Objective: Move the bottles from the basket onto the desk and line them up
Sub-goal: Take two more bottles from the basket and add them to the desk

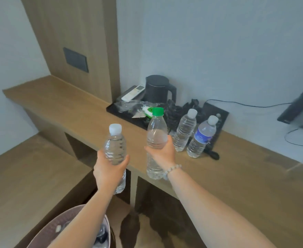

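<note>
Presently: a bottle in each hand, a bare bottle (pixel 185 131) and a blue-labelled bottle (pixel 201 138) standing on the bench (pixel 236 176).
Left hand (pixel 111 167) curls its fingers (pixel 125 160) round the white-capped bottle (pixel 115 142), short of the bench edge. Right hand (pixel 162 153) grips the green-capped bottle (pixel 157 129) mid-body, over the bench front. Probably thin, dentable plastic, water-heavy, slick: hold the ribbed middle, lightly. Basket (pixel 45 230) sits below.

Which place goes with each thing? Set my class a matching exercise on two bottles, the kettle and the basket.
Things: 1 green-capped bottle; 2 blue-labelled bottle; 3 kettle; 4 basket.
Places: A on the floor; B standing on the desk; C held in the right hand; D at the back, by the wall.
Pairs: 1-C, 2-B, 3-D, 4-A.
</note>
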The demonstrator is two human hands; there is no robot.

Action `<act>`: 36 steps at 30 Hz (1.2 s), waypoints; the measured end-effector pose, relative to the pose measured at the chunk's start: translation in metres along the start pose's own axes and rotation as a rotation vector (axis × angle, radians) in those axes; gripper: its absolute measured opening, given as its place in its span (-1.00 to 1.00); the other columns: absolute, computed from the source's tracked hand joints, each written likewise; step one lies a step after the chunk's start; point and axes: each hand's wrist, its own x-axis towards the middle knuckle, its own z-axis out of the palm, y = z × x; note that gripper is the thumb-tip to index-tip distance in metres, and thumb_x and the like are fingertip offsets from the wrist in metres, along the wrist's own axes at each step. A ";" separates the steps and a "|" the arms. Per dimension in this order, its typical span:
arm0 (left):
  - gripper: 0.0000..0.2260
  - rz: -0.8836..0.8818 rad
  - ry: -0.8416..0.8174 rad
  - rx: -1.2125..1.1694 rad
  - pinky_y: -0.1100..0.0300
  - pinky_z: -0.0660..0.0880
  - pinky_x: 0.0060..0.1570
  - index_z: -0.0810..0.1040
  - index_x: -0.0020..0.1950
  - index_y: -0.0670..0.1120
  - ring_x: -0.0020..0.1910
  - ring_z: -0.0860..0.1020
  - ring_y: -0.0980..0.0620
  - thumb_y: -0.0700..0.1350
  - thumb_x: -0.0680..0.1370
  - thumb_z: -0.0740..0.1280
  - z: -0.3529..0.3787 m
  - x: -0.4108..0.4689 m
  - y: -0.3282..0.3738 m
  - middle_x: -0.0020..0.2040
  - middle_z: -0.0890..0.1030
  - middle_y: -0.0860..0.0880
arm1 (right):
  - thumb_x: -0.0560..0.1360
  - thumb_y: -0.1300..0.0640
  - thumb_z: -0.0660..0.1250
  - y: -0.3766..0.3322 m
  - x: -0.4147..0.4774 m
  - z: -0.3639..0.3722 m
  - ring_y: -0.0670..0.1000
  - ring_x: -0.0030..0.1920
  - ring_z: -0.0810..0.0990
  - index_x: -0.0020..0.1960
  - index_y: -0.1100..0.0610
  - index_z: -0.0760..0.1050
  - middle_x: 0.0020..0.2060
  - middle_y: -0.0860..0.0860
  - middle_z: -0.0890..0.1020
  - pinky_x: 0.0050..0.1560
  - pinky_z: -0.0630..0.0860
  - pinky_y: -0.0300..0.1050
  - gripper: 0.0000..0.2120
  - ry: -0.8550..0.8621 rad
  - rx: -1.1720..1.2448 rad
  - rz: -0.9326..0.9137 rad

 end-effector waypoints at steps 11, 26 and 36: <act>-0.62 0.171 -0.074 0.022 0.11 0.42 -0.11 0.40 -0.04 -0.07 -0.01 0.47 -0.05 -0.01 0.32 0.53 0.133 -0.033 0.064 -0.12 0.52 -0.02 | 0.21 0.21 0.56 0.041 0.025 -0.134 -0.24 -0.15 0.51 0.08 -0.03 0.37 -0.13 -0.21 0.52 -0.24 0.36 -0.51 -0.45 0.003 -0.067 -0.031; -0.49 0.175 -0.094 0.176 0.13 0.43 -0.09 0.50 0.05 -0.08 -0.05 0.53 -0.02 0.11 0.23 0.55 0.218 -0.049 0.094 -0.05 0.51 0.01 | 0.10 0.06 0.61 0.081 0.068 -0.224 0.02 0.05 0.48 0.04 0.07 0.48 -0.02 -0.01 0.57 -0.02 0.39 -0.16 -0.42 0.224 -0.264 -0.030; -0.42 0.166 -0.138 0.199 0.04 0.48 0.05 0.50 0.14 -0.08 0.05 0.55 -0.09 0.09 0.21 0.57 0.234 -0.040 0.089 0.04 0.55 -0.03 | 0.16 -0.03 0.59 0.086 0.086 -0.240 0.06 0.06 0.57 0.12 0.04 0.48 0.02 -0.01 0.62 0.01 0.47 -0.13 -0.41 0.258 -0.313 0.159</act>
